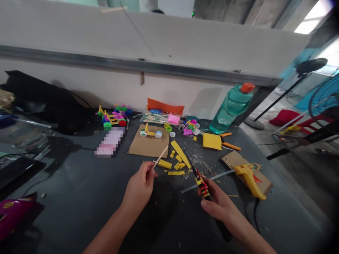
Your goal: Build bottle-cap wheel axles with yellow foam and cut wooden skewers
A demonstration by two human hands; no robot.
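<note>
Pinched in my left hand (141, 183) is a thin wooden stick (162, 155), its free end pointing up and away. My right hand (217, 199) is wrapped round a long, narrow black tool with a yellow, black and red grip (202, 187); its exact kind is unclear. The tool's tip reaches toward a yellow strip (180, 153). Between and beyond my hands lie several cut yellow pieces (176, 173). A small yellow scooter-like model (150, 133) with bottle-cap wheels rests on a cardboard sheet (135, 146).
At right lie a yellow glue gun (249, 178) with a glue stick, another cardboard piece (230, 159), and orange-handled pliers (231, 145) under a yellow piece. A teal bottle (229, 111) stands behind. Coloured models (113, 118) and a blurred phone-like item (109, 141) are left, a magenta tool (16, 215) nearer.
</note>
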